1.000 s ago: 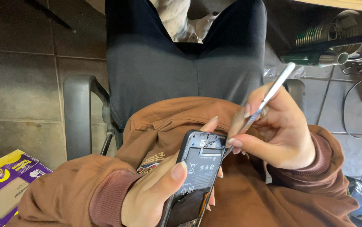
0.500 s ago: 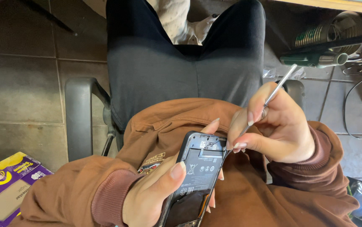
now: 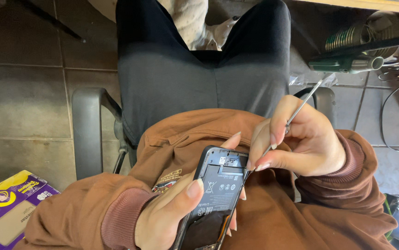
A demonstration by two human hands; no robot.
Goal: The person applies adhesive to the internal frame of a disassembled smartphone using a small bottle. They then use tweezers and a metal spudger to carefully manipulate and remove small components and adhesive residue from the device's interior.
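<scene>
Prying inside an opened phone

Working over the lap, the left hand grips the phone, its back cover already off. The right hand pinches a thin metal tool, tip at the upper edge; parts remain seated inside.

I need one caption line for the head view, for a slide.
Left hand holds an opened phone; right hand probes its top with a thin metal tool.

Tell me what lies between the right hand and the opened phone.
In the head view, only the thin metal tool bridges them: the right hand pinches it, its tip at the phone top edge, held by the left hand.
</scene>
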